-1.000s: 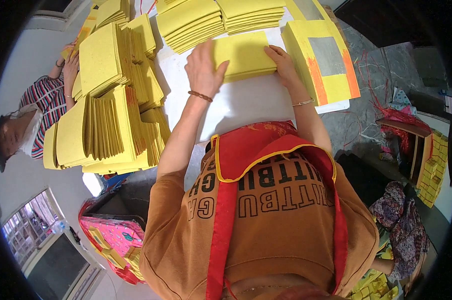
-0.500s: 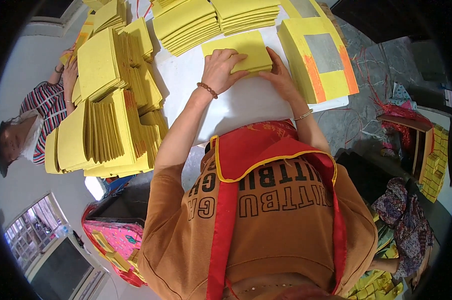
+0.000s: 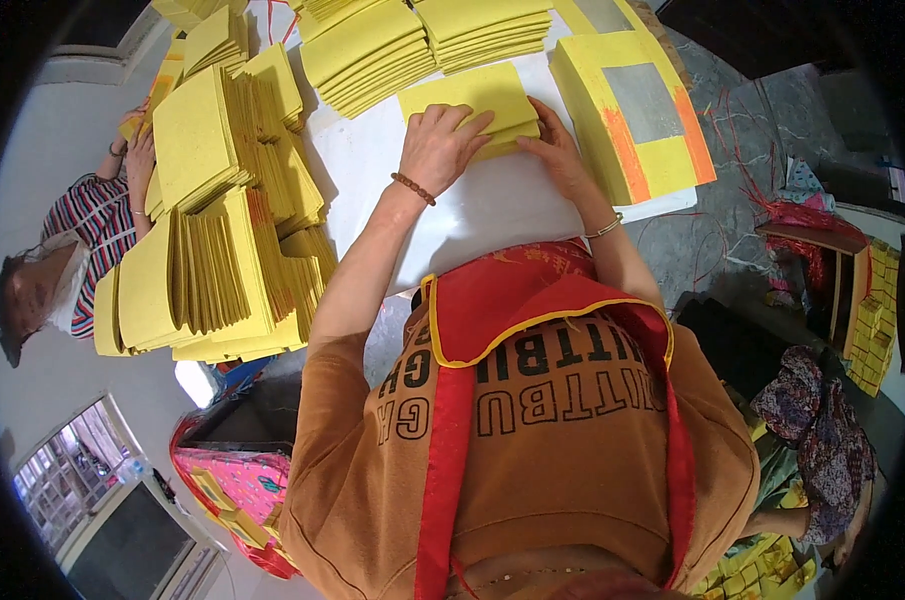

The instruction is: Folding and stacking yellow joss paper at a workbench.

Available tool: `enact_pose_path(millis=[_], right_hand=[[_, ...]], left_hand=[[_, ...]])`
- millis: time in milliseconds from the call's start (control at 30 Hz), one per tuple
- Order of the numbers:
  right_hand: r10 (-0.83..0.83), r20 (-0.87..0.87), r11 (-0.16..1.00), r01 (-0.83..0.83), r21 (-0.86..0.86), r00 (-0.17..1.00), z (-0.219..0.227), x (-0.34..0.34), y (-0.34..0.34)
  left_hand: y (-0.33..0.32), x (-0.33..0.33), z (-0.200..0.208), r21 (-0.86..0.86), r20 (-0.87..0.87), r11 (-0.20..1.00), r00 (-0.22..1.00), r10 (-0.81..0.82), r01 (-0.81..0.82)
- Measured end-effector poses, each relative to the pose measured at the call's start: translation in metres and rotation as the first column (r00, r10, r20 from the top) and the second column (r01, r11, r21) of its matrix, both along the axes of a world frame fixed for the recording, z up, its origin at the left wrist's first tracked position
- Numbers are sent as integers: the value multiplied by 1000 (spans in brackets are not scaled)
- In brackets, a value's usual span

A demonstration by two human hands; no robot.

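Observation:
A small stack of yellow paper sheets (image 3: 477, 90) lies in front of me on a white-covered table (image 3: 472, 215). My left hand (image 3: 440, 148) presses on its near left part with curled fingers, gripping the near edge. On the right side my right hand (image 3: 558, 152) pinches the sheets' corner between thumb and fingers. The near strip of the paper stands lifted and bent between both hands. How many sheets are in it I cannot tell.
Tall piles of folded yellow paper (image 3: 194, 135) fill the left. More yellow stacks (image 3: 367, 65) line the far side. A thick yellow paper block (image 3: 627, 120) with orange and silver patches stands at right. A person in a striped top (image 3: 92, 210) handles paper far left; another person's patterned clothing (image 3: 817, 430) shows lower right.
The near edge of the yellow paper has been bent upward, showing a raised fold. My left fingers have curled more over it. Both hands stay in nearly the same place.

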State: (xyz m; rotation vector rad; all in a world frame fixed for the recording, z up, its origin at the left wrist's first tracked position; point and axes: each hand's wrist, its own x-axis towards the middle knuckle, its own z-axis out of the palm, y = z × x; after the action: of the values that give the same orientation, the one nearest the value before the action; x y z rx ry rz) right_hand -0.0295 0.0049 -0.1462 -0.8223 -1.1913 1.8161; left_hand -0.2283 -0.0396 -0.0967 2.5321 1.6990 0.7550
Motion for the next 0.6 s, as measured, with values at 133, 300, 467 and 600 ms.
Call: enact_pose_path(millis=[133,300,467,600], right_hand=[[-14,-4,1000,15,22,1000,-2,-1,1],[-9,5,999,9,36,1000,-6,-1,2],[3,-11,999,-2,51,1000,-7,0,-1],[2,-117,999,-7,-41,993,-10,-1,3]], left_hand=[[-1,2,-3,110,-77,994,997,-5,13],[-4,5,-10,106,-103,994,995,2,9],[-7,5,-13,79,-138,997,990,-14,25],[-9,3,-19,71,-118,997,993,-22,30]])
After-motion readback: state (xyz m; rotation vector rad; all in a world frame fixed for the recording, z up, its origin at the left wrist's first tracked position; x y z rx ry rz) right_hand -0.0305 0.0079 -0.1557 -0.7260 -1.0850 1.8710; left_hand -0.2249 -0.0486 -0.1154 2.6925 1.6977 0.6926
